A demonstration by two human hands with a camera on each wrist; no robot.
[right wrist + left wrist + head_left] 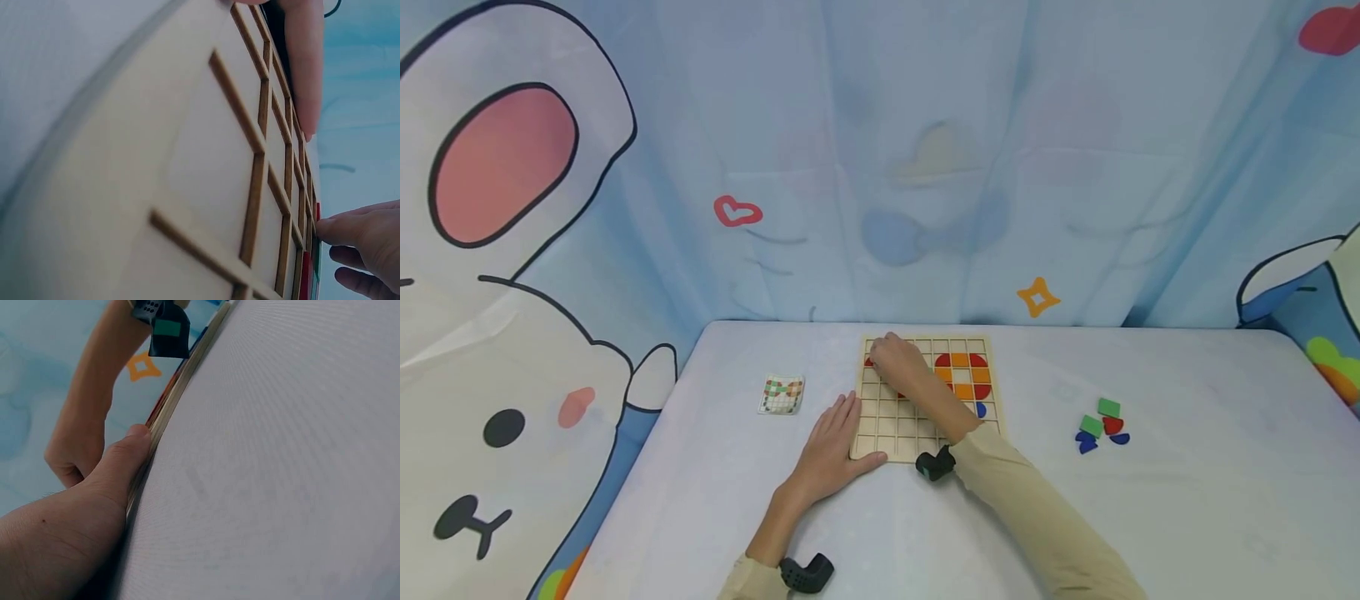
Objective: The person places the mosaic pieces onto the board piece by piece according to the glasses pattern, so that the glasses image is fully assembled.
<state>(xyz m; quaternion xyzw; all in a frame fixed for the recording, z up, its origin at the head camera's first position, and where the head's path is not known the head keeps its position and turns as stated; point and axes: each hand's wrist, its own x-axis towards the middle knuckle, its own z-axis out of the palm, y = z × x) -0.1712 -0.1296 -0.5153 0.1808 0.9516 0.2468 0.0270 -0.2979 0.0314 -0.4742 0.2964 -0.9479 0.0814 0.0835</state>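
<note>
A wooden grid board [874,427] lies on the table. Flat along its left side, my left hand [829,454] has straight fingers, the thumb against the near edge; the left wrist view shows this thumb [128,447] along the board's rim. My right hand [901,364] reaches across to the far left cells. In the right wrist view, its thumb and curled fingers [369,244] pinch at a small red piece [318,210] at the board's surface; the hand partly hides it. Red and orange tiles [962,392] form a ring on the right, above a blue piece [981,409].
A small pattern card [782,394] lies left of the board. To the right is a loose group of pieces: green squares [1108,407], a red piece [1112,426] and several blue pieces [1086,442]. A printed curtain [925,250] hangs behind the white table [1210,467].
</note>
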